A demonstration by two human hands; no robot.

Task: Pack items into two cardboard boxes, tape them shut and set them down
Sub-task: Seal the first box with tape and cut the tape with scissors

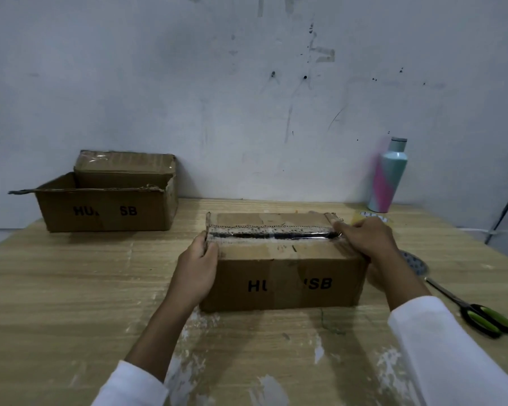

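A brown cardboard box [285, 281] with black lettering sits in front of me, its top flaps folded down. A strip of clear tape [271, 233] runs along the centre seam. My left hand [198, 269] grips the box's left end, thumb on the tape's end at the top edge. My right hand [364, 237] presses down on the right end of the tape at the box's top right corner. A second matching box [109, 209] stands at the far left with its flaps open; its inside is hidden from here.
Scissors [475, 312] with green-and-black handles lie on the wooden table [71, 288] to the right. A tape roll [415, 263] lies partly hidden behind my right wrist. A pastel bottle [389, 177] stands against the wall at the back right.
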